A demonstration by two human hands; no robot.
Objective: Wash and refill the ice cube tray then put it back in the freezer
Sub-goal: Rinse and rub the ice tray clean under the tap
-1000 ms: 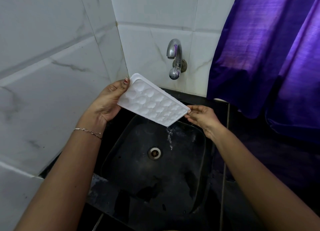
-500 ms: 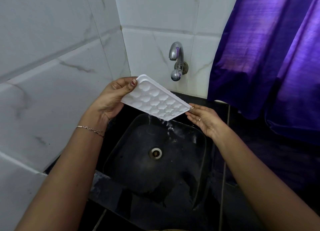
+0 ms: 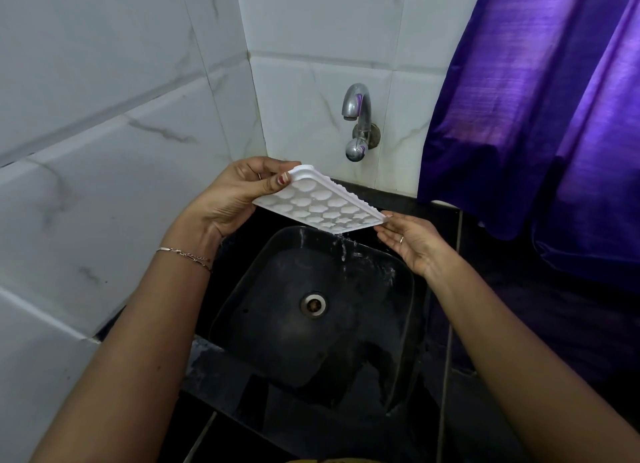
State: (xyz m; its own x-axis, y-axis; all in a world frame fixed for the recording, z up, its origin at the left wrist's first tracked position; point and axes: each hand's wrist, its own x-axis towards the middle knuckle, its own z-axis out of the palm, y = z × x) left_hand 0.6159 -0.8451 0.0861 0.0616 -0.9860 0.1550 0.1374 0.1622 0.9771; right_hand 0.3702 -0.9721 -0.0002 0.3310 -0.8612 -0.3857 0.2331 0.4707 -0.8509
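The white ice tray is tilted over the black sink, below the tap. The left hand grips its higher end, thumb on top and fingers curled underneath. The right hand lies nearly flat, palm up, its straight fingers touching the tray's lower corner. Water trickles from that low edge, just beside the right fingertips.

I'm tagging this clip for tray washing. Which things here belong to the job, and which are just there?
Job: tray, held tilted by left hand, right hand at its corner; sink; tap.
Just there: curtain; wall tiles; bracelet.
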